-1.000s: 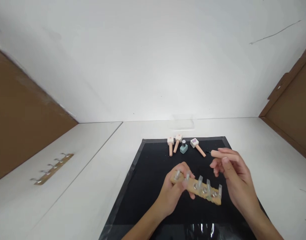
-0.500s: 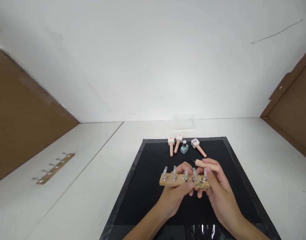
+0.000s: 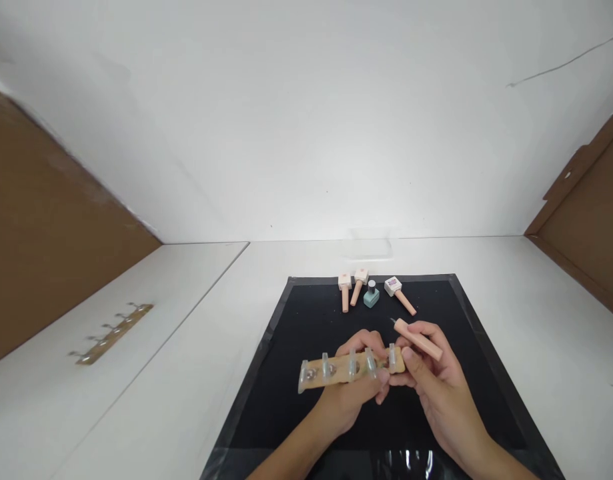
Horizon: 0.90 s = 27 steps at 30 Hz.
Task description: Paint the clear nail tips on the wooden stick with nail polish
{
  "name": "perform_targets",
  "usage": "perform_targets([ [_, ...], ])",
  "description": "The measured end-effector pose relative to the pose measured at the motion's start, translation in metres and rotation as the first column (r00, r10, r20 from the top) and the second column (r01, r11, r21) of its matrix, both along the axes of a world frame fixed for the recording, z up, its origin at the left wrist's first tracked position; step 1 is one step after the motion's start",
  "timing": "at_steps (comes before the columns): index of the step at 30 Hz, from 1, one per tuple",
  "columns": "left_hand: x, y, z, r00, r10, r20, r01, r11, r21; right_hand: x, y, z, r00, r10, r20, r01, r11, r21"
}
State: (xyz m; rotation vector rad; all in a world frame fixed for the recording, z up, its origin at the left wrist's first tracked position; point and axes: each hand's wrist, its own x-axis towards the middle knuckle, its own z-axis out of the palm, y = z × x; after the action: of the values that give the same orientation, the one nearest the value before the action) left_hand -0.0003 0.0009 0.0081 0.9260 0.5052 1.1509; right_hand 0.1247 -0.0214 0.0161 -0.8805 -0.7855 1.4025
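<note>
Above the middle of the black mat (image 3: 296, 413), toward its near edge, a wooden strip (image 3: 347, 369) fitted with 5 clear nail tips on metal studs is held clear of the surface. The strip is gripped at its right half by the left hand (image 3: 353, 390), with the fingers curled around it from below and behind; its left end projects freely toward the mat's left edge. The right end of the strip is touched by the right hand (image 3: 431, 380), whose fingers are closed on a peach-coloured brush handle (image 3: 419, 339). The handle is tilted, with its dark tip pointing toward the far edge of the mat, just above the rightmost nail tip; whether the tip touches it cannot be told.

Near the far edge of the mat, 3 polish bottles with peach caps (image 3: 357, 285) are laid on their sides, and 1 open teal bottle (image 3: 371, 295) is stood upright between the second and third. On the white table (image 3: 196, 333), well apart near its left edge, a second wooden strip (image 3: 113, 333) is laid flat
</note>
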Motion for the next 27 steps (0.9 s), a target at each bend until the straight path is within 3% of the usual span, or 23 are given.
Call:
perform_targets([
  [7,0.000,0.001,0.004,1.000,-0.022,0.003,0.022,0.990,-0.139,0.003,0.002,0.013,0.997,0.060,0.053,-0.059,0.998,-0.020],
  [11,-0.003,0.001,0.003,0.997,-0.048,0.057,0.058,0.978,-0.202,0.015,0.006,0.016,0.976,-0.167,0.143,0.144,0.977,0.159],
  [13,-0.004,0.002,0.001,0.996,-0.068,0.065,0.079,0.980,-0.183,0.022,0.007,0.019,0.967,-0.217,0.136,0.186,0.960,0.207],
  [20,-0.005,0.004,-0.009,0.978,-0.204,0.039,0.207,0.973,-0.106,0.028,0.008,0.027,0.999,-0.032,-0.031,0.036,0.990,0.134],
  [27,-0.009,0.002,-0.008,0.971,-0.215,-0.103,0.209,0.976,-0.066,0.024,0.007,0.020,0.996,0.085,0.000,-0.084,0.980,0.181],
])
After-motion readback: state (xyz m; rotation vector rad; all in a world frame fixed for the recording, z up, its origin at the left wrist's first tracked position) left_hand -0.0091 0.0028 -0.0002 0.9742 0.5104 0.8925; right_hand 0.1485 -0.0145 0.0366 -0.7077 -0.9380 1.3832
